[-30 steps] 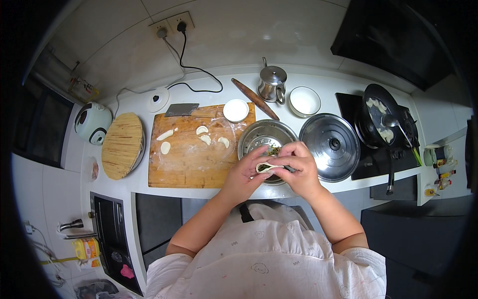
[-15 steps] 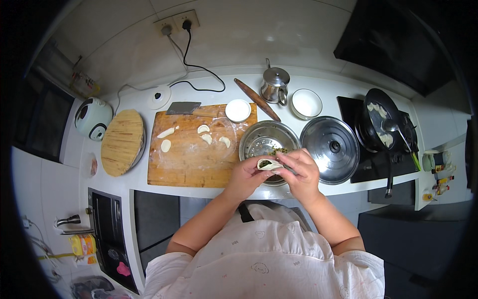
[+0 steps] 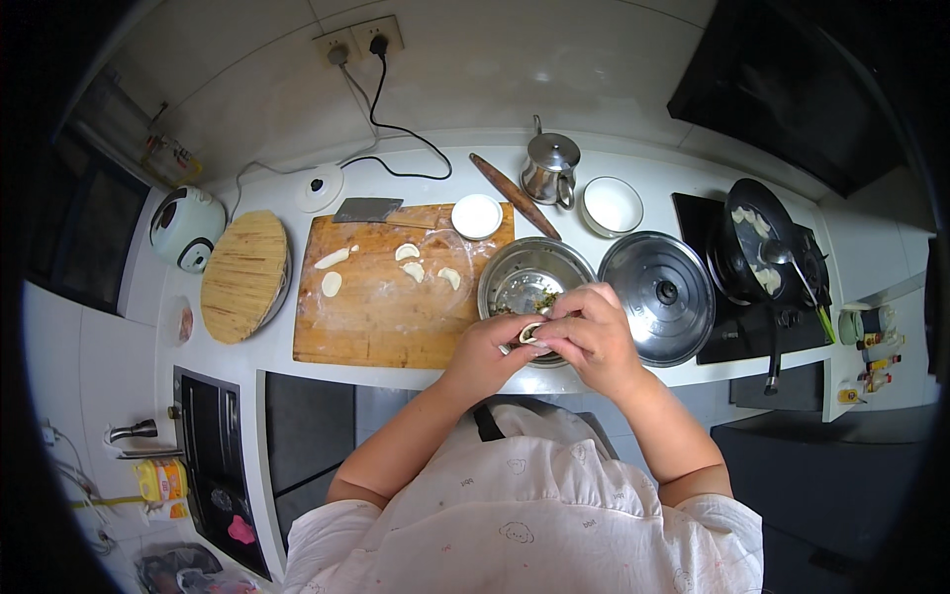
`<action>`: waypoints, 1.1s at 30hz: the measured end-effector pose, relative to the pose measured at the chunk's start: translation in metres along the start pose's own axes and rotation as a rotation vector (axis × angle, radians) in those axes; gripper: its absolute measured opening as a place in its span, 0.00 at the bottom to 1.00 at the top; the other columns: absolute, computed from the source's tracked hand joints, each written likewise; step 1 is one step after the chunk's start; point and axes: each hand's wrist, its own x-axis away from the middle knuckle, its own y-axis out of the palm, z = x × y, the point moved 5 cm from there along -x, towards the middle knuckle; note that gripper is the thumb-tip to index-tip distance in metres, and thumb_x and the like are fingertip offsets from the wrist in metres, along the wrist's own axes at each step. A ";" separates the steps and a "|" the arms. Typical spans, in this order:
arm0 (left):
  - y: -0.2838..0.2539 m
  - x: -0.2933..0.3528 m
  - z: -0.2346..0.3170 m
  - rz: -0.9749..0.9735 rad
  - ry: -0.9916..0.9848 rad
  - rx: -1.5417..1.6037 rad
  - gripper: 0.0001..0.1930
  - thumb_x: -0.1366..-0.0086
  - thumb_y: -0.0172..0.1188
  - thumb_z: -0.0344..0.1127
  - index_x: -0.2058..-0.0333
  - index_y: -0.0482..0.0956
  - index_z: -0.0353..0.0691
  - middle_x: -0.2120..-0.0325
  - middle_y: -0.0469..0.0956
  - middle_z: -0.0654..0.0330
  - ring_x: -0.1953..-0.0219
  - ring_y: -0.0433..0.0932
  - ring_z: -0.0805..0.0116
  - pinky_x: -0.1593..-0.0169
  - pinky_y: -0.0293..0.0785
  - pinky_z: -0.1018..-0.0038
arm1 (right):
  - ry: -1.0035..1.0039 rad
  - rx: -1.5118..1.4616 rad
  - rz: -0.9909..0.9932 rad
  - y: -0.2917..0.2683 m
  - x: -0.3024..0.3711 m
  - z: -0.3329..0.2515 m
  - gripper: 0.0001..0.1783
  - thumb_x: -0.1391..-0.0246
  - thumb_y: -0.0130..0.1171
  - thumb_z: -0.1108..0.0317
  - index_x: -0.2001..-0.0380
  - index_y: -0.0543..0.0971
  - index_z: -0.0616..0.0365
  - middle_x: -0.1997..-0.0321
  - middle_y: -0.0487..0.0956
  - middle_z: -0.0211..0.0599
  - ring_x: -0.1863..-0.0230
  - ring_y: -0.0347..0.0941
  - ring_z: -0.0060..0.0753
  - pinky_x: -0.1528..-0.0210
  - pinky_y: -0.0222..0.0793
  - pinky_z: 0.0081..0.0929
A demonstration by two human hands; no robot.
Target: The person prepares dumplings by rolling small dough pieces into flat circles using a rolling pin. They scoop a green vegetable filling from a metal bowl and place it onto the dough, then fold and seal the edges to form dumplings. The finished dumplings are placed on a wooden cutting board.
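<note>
Grasping a folded dough wrapper [image 3: 530, 335] with left grip [image 3: 484, 352] and right grip [image 3: 592, 335] together, over near side of steel bowl [image 3: 503, 280], at right edge of wooden board [image 3: 391, 322].

A pale rice cooker [image 3: 184, 228] and steel kettle [image 3: 547, 173] stand well apart.

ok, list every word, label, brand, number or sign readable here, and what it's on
None clear enough to quote. Marks I can see:
Patterned garment: tiny print among small line drawings, too small to read surely.
Yellow package at left: printed, too blurred.
Bottles at right: labels too small.
Black cooktop: faint pale mark, unreadable.
</note>
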 end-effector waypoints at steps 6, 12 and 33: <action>0.000 0.001 0.000 -0.011 0.004 0.020 0.13 0.44 0.61 0.28 0.58 0.76 0.35 0.69 0.77 0.61 0.65 0.74 0.77 0.62 0.71 0.79 | 0.234 -0.201 0.141 0.005 0.005 0.004 0.11 0.69 0.70 0.74 0.76 0.81 0.55 0.68 0.73 0.30 0.64 0.68 0.33 0.63 0.65 0.27; 0.005 0.005 -0.007 -0.010 -0.037 0.134 0.14 0.42 0.58 0.25 0.56 0.74 0.33 0.64 0.76 0.63 0.64 0.74 0.78 0.61 0.72 0.80 | 0.239 -0.203 0.176 0.012 0.020 0.012 0.11 0.70 0.70 0.74 0.76 0.81 0.56 0.71 0.73 0.31 0.68 0.68 0.33 0.67 0.65 0.26; 0.017 0.012 -0.015 -0.076 -0.165 0.652 0.14 0.39 0.53 0.22 0.54 0.70 0.32 0.60 0.75 0.61 0.57 0.74 0.75 0.53 0.70 0.78 | 0.105 -0.055 0.137 0.008 0.011 0.006 0.11 0.67 0.68 0.73 0.74 0.81 0.56 0.74 0.73 0.33 0.71 0.68 0.35 0.70 0.65 0.27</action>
